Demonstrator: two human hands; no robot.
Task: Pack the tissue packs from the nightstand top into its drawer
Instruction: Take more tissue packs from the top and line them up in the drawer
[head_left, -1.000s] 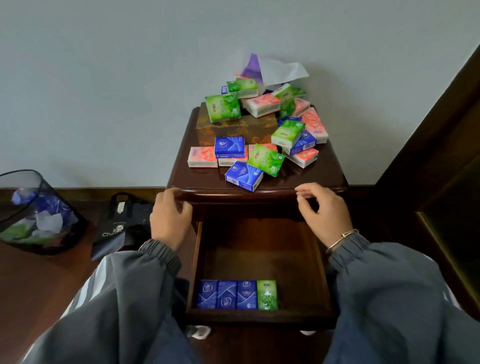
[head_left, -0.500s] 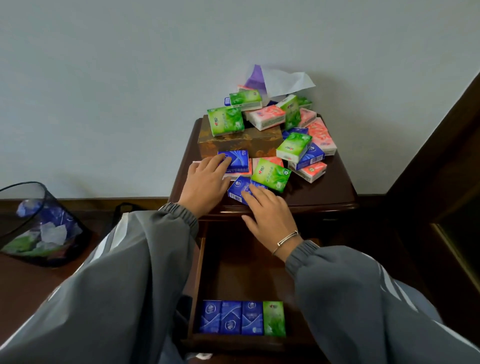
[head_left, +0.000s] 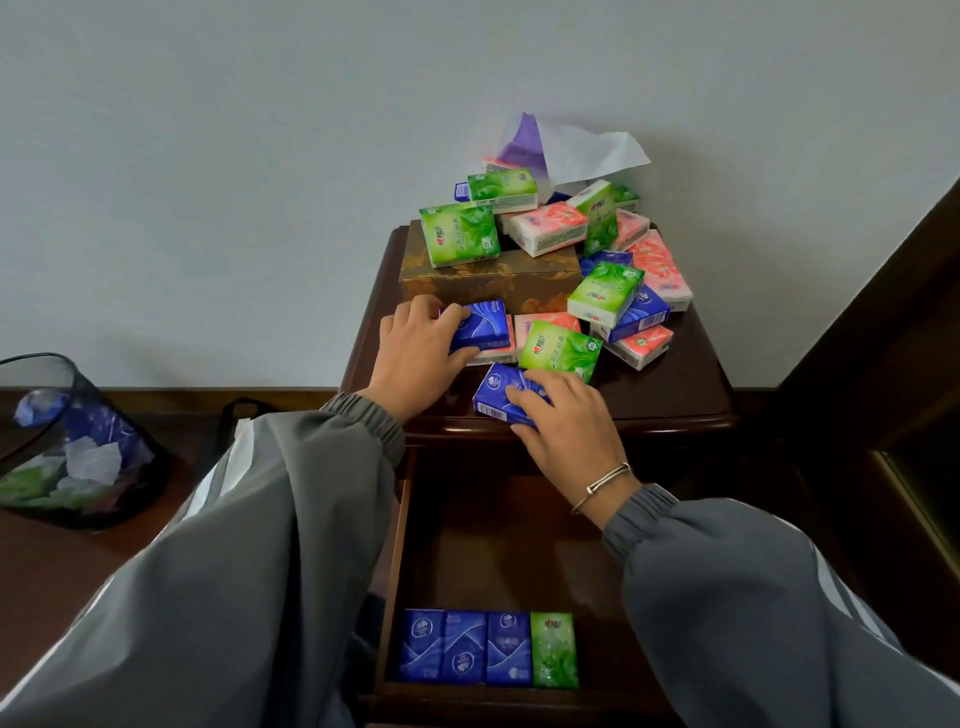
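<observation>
Several green, pink and blue tissue packs lie heaped on the dark wooden nightstand top (head_left: 675, 384). My left hand (head_left: 415, 348) closes around a blue pack (head_left: 485, 325) that rests on a pink pack. My right hand (head_left: 566, 426) grips another blue pack (head_left: 498, 392) near the front edge, beside a green pack (head_left: 558, 345). Below, the drawer (head_left: 410, 519) stands pulled out. A row of three blue packs (head_left: 465, 647) and one green pack (head_left: 555, 649) lines its front wall.
A patterned brown tissue box (head_left: 488, 280) sits at the back left of the top, with packs on it and white and purple paper (head_left: 576, 150) behind. A black mesh bin (head_left: 72, 447) with wrappers stands on the floor at left. Dark wooden furniture (head_left: 893, 364) is at right.
Both hands left the nightstand's front rim and reached onto the top. Each has now closed on a blue pack. The view shifted up and nearer.
</observation>
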